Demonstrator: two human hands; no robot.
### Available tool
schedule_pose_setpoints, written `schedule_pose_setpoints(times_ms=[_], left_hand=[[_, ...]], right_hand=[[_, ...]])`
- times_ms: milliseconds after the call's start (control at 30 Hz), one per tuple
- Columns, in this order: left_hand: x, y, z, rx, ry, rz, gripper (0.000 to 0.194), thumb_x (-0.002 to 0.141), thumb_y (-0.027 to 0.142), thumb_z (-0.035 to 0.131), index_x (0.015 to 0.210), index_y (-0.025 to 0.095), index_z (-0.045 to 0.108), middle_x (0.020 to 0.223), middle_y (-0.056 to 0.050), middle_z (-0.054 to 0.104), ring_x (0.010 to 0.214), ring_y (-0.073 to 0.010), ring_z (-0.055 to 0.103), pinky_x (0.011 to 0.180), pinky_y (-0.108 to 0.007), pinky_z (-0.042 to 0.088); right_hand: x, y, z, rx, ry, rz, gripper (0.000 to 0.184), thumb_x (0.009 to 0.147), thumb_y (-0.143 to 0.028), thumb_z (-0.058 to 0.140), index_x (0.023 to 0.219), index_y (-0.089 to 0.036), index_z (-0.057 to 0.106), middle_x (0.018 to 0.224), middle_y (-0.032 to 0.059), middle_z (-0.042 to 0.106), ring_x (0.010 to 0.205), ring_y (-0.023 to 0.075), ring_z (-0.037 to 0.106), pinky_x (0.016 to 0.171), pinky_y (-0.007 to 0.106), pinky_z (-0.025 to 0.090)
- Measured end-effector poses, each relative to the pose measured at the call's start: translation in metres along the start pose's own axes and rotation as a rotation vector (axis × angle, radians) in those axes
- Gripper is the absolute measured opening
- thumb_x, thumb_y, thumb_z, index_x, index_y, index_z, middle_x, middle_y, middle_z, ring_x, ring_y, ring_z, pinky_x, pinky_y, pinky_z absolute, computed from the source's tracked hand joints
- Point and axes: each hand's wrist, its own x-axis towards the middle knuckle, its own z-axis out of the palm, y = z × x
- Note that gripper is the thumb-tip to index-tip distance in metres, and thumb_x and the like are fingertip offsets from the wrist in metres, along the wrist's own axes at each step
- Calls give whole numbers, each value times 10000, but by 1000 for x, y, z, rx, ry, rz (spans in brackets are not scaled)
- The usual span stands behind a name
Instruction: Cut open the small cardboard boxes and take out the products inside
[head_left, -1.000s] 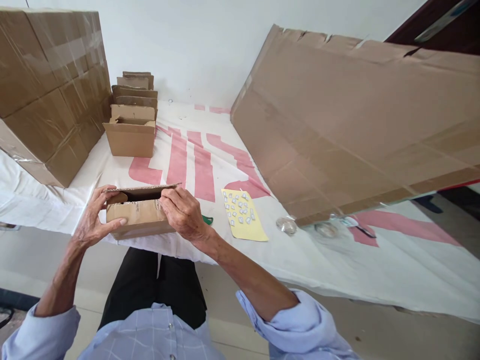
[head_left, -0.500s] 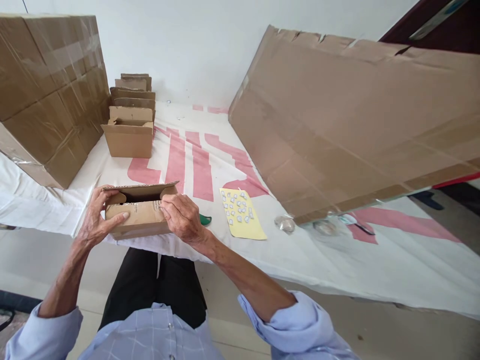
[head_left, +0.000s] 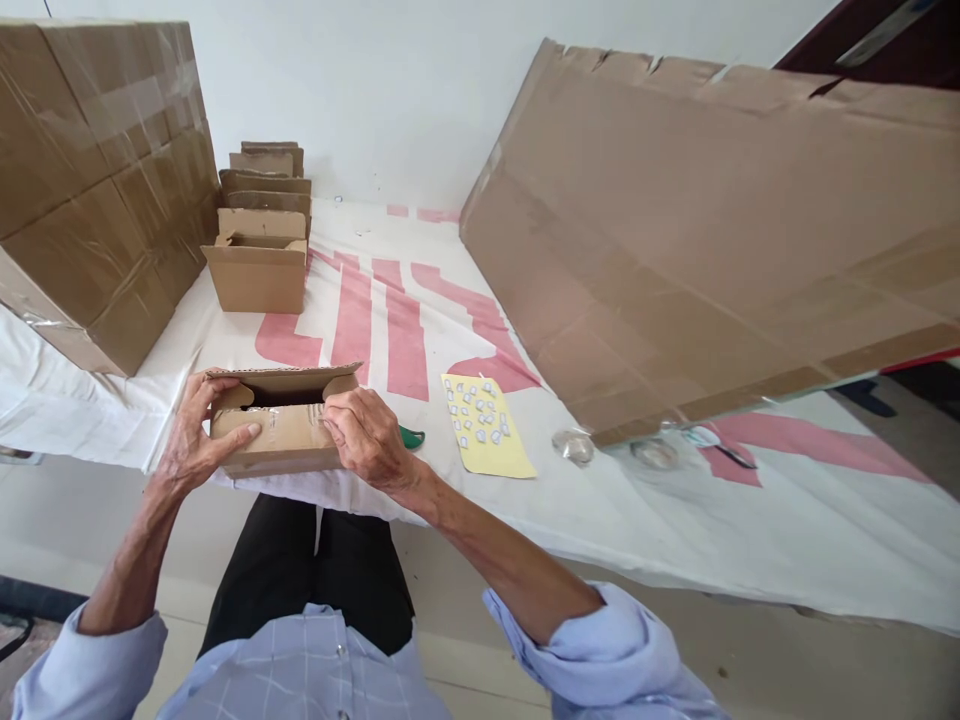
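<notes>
A small brown cardboard box (head_left: pixel 289 430) sits at the table's front edge, its top partly open and a dark gap showing behind the near flap. My left hand (head_left: pixel 196 432) grips its left end, thumb on the near side and fingers at the back corner. At the right end my right hand (head_left: pixel 366 435) pinches the flap's edge, fingers bent together. Just right of that hand, a green object (head_left: pixel 412 438) lies partly hidden. Beyond it is a yellow sheet (head_left: pixel 495 462) bearing several small white pieces.
Several open cardboard boxes (head_left: pixel 255 280) stand in a row at the back left, beside a tall taped stack (head_left: pixel 90 190). A large carton (head_left: pixel 712 230) fills the right. Clear rolls of tape (head_left: pixel 574 447) lie before it on the white-and-red cloth (head_left: pixel 397 330).
Both hands keep nearly the same hold on the box. The view has shifted very slightly; nothing else visibly moved.
</notes>
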Motion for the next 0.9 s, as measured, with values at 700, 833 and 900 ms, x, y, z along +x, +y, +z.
schedule_pose_setpoints(times_ms=[700, 833, 900], left_hand=[[2, -2, 3, 12, 12, 3, 596, 857, 661, 840, 1285, 269, 705, 1487, -120, 623, 1376, -381, 670, 1052, -543, 635], [1, -3, 4, 1, 9, 16, 583, 863, 645, 844, 1284, 266, 707, 1502, -120, 617, 1397, -381, 663, 1093, -537, 628], [1, -4, 4, -3, 11, 22, 585, 866, 652, 845, 1283, 266, 707, 1504, -120, 616, 1407, -382, 655, 1110, -539, 626]], right_hand=[[1, -3, -6, 263, 15, 193, 253, 1133, -184, 518, 967, -250, 697, 979, 88, 726, 913, 240, 678, 830, 420, 595], [0, -3, -11, 369, 43, 272, 241, 1149, -221, 514, 1025, -245, 720, 1008, 90, 732, 949, 237, 711, 861, 420, 622], [3, -1, -15, 395, 57, 282, 236, 1151, -210, 499, 1083, -239, 723, 1050, 93, 742, 985, 233, 726, 899, 420, 632]])
